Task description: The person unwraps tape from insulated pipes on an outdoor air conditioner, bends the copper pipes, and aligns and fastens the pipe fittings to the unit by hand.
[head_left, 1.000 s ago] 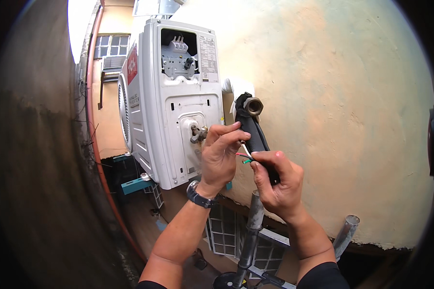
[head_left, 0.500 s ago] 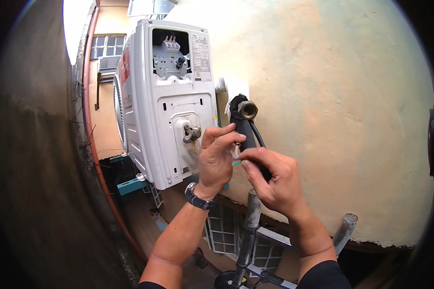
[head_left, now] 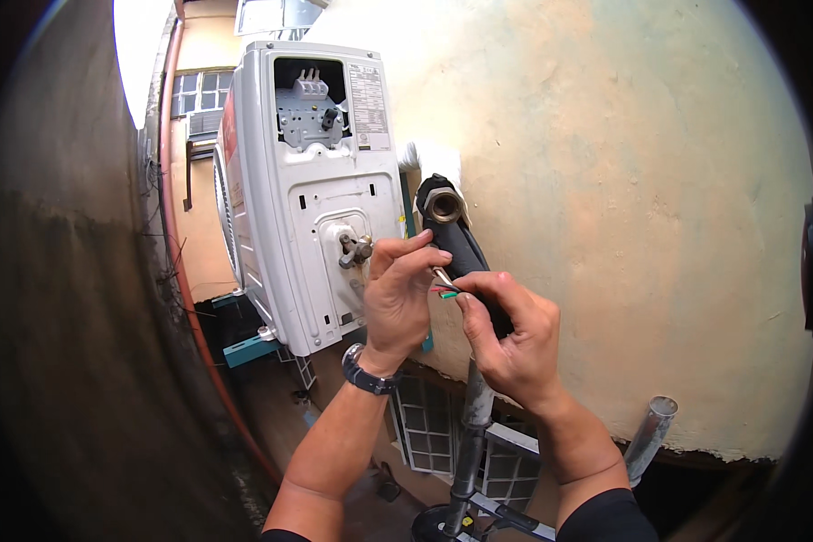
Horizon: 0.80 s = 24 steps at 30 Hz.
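Note:
Close in front of the wall, both hands work at the end of an electric cable. My right hand [head_left: 519, 339] pinches its thin wires [head_left: 446, 292], whose red and green ends stick out toward the left. My left hand [head_left: 399, 303], wearing a wristwatch, has its fingers closed beside them. A slim, pale metallic-looking piece [head_left: 440, 273] shows at those fingertips; its kind is unclear. Just above and behind, a pipe in black foam insulation [head_left: 461, 248] ends in a large brass flare nut [head_left: 443, 207]. The cable's further run is hidden behind my right hand.
To the left hangs a white outdoor air conditioner unit [head_left: 312, 262] with an uncovered terminal block [head_left: 311, 87] and a service valve [head_left: 354, 251]. Metal scaffold tubes [head_left: 477, 397] stand below my hands. The plastered wall [head_left: 641, 226] fills the right side.
The red and green wire ends now show more plainly between my hands. The brass nut and insulated pipe appear slightly further left and lower; the view has shifted a little.

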Motion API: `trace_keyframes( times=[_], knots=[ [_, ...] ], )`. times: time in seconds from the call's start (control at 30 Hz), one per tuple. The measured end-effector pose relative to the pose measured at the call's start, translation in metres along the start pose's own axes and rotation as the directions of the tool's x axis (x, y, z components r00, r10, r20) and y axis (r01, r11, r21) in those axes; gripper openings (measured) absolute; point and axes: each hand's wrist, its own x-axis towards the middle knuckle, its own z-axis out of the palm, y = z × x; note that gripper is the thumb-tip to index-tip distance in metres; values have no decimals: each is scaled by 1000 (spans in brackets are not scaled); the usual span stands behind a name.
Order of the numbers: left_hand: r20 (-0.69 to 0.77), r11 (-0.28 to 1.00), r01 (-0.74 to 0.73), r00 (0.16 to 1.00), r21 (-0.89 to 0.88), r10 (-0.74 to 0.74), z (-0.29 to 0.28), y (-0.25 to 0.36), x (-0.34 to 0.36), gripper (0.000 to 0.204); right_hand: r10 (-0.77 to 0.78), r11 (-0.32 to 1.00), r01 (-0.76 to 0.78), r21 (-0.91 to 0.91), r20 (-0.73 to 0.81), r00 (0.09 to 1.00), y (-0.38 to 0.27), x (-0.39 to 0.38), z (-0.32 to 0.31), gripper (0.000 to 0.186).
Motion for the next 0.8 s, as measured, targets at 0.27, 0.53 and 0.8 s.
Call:
trace_keyframes(
  times=[0.27, 0.53, 0.8],
  knots=[
    [36, 1000, 19, 999, -10, -18, -3, 5, 4, 24, -97, 962, 53, 268, 153, 983, -1, 3, 5, 13],
    [-3, 997, -1, 1000, -80, 1, -2, -2, -1, 29, -128, 986, 130, 103, -26, 991, 6, -7, 5, 16],
    [23, 999, -29, 999, 36, 28, 0, -1, -3, 30, -58, 998, 58, 21, -30, 998, 6, 1, 4, 12]
  ],
)
